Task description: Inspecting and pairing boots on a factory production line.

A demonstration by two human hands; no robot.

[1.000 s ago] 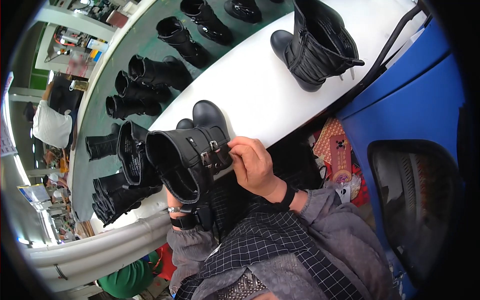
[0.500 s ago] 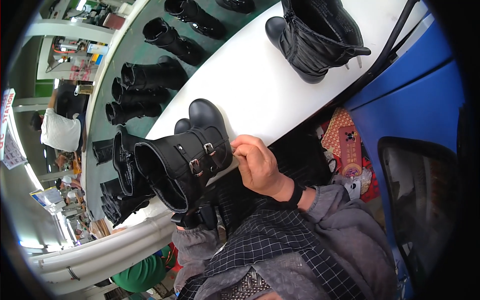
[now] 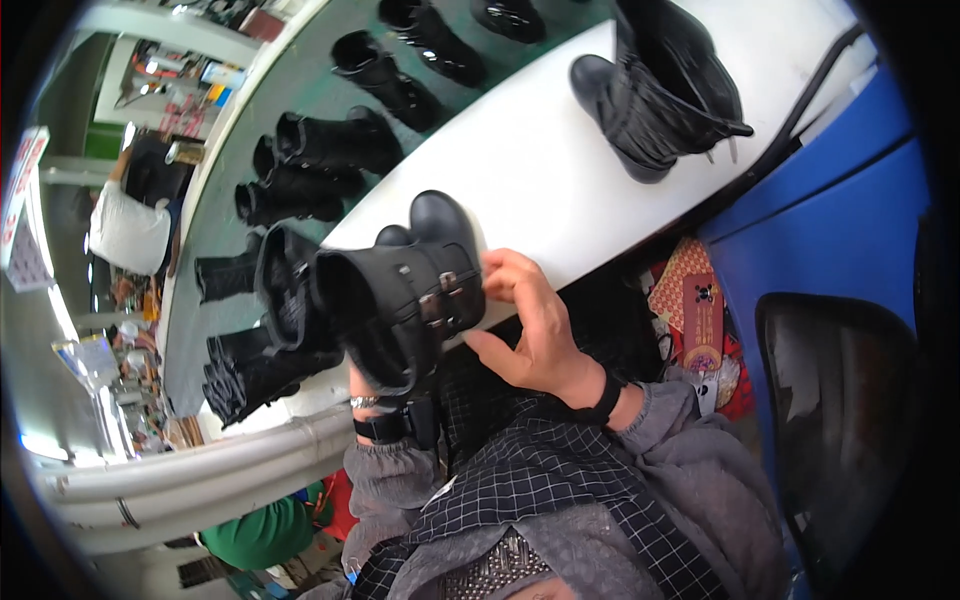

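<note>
A black boot [image 3: 405, 305] with two buckled straps lies tilted at the white table's near edge, its shaft opening toward the lower left and its rounded toe pointing away. My right hand [image 3: 540, 335] is beside its sole, thumb and fingers spread apart, fingertips at the sole's edge. My left wrist [image 3: 366, 400], with a bracelet and a black strap, comes up behind the boot shaft; the left hand itself is hidden there. Directly behind this boot, the toe of another black boot [image 3: 393, 236] shows. To its left, a second boot shaft [image 3: 285, 285] opens.
On the white table [image 3: 520, 150], a black boot [image 3: 665, 95] stands at the far right. A green surface [image 3: 225, 225] beyond carries several black boots. A blue machine panel [image 3: 820, 210] rises at the right. White pipes [image 3: 200, 480] run at the lower left. A person in white [image 3: 130, 230] is farther off.
My right hand has gone from a pinch at the boot's sole to spread fingers. The whole view has shifted, and the boot appears slightly farther right.
</note>
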